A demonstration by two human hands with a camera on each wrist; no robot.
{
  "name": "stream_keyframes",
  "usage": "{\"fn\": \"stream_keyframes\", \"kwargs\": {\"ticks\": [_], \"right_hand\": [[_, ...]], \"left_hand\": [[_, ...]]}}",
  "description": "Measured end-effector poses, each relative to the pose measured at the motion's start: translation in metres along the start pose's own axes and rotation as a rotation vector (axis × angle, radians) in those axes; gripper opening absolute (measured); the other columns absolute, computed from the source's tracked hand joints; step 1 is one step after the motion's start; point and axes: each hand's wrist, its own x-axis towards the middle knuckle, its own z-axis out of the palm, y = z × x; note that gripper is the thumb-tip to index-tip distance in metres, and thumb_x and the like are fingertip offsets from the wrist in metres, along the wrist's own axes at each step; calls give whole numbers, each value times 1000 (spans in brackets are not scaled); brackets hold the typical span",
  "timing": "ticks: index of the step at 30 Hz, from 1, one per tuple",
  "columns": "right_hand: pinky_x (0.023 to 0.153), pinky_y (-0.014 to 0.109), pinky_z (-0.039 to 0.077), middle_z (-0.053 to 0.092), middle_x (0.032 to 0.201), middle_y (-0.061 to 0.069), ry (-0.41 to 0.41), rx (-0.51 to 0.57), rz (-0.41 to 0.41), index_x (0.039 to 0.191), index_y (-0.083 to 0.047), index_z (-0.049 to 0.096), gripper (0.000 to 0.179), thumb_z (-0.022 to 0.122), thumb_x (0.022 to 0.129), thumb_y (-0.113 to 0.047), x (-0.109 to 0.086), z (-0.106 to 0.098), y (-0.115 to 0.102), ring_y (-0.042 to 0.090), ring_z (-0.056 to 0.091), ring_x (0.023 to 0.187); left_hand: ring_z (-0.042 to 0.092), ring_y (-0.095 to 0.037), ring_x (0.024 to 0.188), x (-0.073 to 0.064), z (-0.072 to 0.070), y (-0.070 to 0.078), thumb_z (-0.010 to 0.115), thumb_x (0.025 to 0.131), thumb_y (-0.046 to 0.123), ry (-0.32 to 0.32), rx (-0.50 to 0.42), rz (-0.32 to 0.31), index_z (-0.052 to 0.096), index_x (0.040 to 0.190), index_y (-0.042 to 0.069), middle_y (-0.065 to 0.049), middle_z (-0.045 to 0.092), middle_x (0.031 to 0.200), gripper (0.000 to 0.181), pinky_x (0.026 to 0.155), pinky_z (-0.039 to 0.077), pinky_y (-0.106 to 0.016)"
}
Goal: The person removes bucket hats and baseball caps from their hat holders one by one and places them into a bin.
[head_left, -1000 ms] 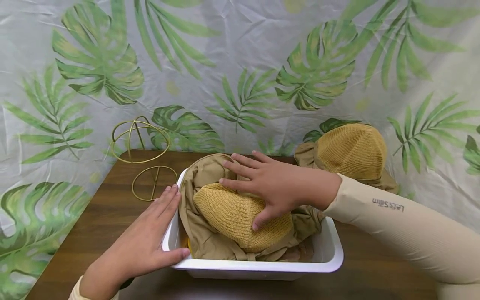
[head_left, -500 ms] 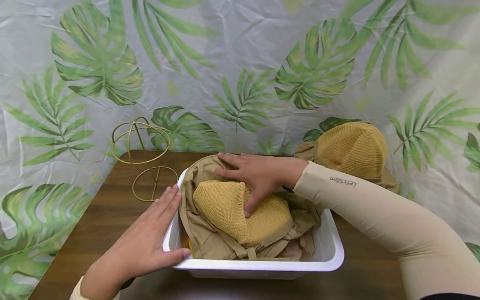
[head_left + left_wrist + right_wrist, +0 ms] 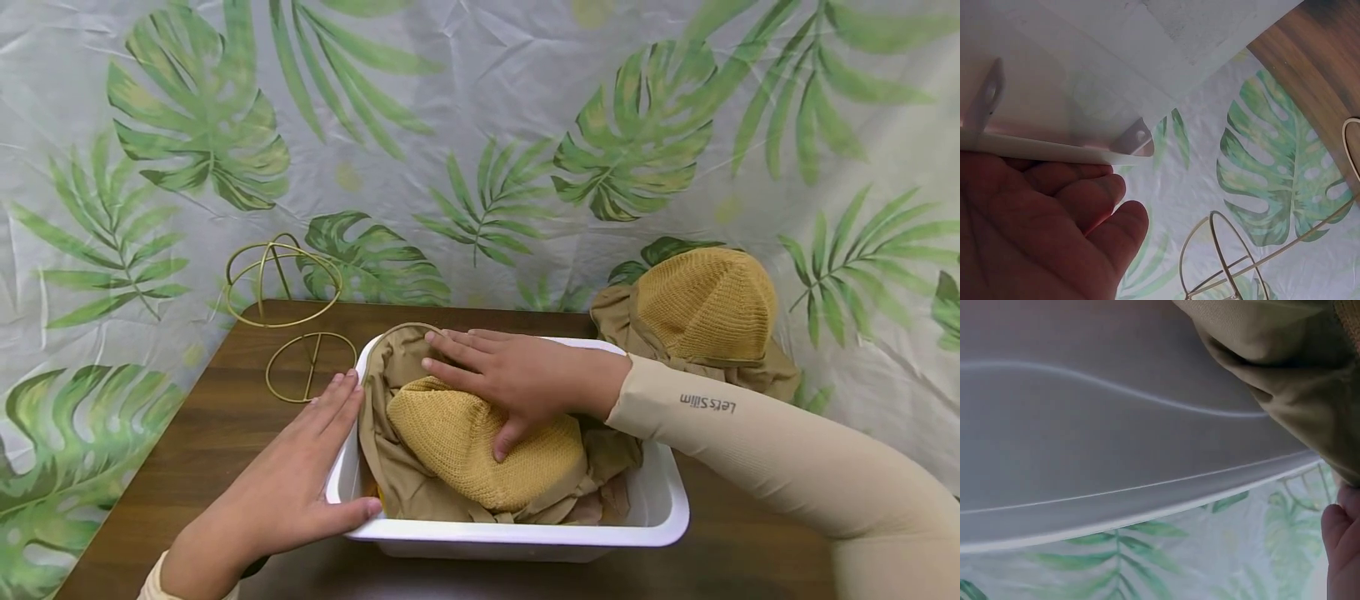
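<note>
A white plastic tub (image 3: 525, 532) stands on the table, holding a yellow knitted hat (image 3: 450, 433) with khaki cloth (image 3: 390, 458) bunched around it. My right hand (image 3: 525, 379) presses on the hat and the cloth behind it, fingers spread, thumb on the knit. My left hand (image 3: 292, 467) rests against the tub's left rim, fingers straight along the outside and thumb at the front corner. The left wrist view shows its fingers (image 3: 1085, 194) under the rim's edge. In the right wrist view, cloth (image 3: 1285, 375) hangs beside the tub's inner wall (image 3: 1116, 444).
Another yellow knitted hat (image 3: 705, 304) with khaki cloth sits at the back right of the wooden table (image 3: 210, 417). At the back left stands a gold wire stand (image 3: 285, 321) with round hoops. A leaf-print cloth (image 3: 480, 108) hangs behind.
The right hand has shifted about on the hat, pressing it and the cloth. The cloth's back edge has sunk lower, and the tub's back rim now shows. The left hand has stayed put.
</note>
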Motion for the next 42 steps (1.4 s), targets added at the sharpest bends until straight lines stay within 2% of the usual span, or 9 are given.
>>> {"fn": "stream_keyframes", "kwargs": {"ticks": [3, 8, 14, 21, 28, 37, 42], "right_hand": [[120, 41, 11, -3, 164, 22, -1, -65, -27, 159, -5, 8, 125, 54, 74, -83, 0, 3, -7, 32, 2, 151], [121, 39, 7, -7, 163, 22, -24, -110, -54, 160, -7, 5, 120, 49, 77, -83, 2, 8, -17, 33, -1, 150], [121, 39, 9, -3, 163, 23, -51, -147, -51, 160, -9, 4, 121, 46, 77, -86, 10, 15, -23, 31, 6, 150], [120, 38, 14, 5, 164, 22, -94, -107, -45, 161, -13, 5, 125, 52, 72, -87, 26, 28, -26, 32, 15, 149], [120, 36, 16, 6, 164, 20, -148, -118, -24, 161, -18, 4, 125, 53, 70, -89, 36, 41, -24, 32, 20, 148], [119, 33, 16, 6, 164, 19, -204, -106, -87, 161, -18, 2, 124, 46, 71, -92, 45, 58, -25, 30, 19, 148], [119, 32, 16, 10, 164, 18, -226, -82, -111, 161, -18, 5, 124, 49, 70, -91, 49, 61, -24, 31, 20, 148]], "left_hand": [[22, -37, 147, 0, 0, 1, 67, 81, 63, -6, -5, -8, 27, 152, -8, -22, 20, 161, 109, 117, 0, -21], [21, -37, 147, -1, -1, 1, 68, 81, 63, -5, -13, -10, 27, 152, -8, -22, 20, 161, 109, 117, 1, -21], [20, -37, 148, -1, -3, 1, 68, 81, 63, -3, -10, -7, 25, 153, -7, -21, 19, 162, 109, 117, 1, -20], [22, -37, 147, -1, -4, 1, 69, 80, 62, 18, -3, 9, 26, 153, -7, -23, 21, 161, 110, 117, 1, -20], [22, -37, 147, 0, -4, 0, 69, 80, 62, 18, -1, 14, 27, 152, -8, -22, 21, 161, 109, 116, 1, -19], [23, -38, 147, 0, -1, 0, 70, 80, 61, 15, -2, 15, 30, 151, -10, -23, 22, 160, 107, 116, 1, -19], [22, -37, 147, -1, -1, 1, 70, 80, 61, 7, -6, 8, 29, 151, -9, -23, 22, 160, 108, 116, 1, -18]]}}
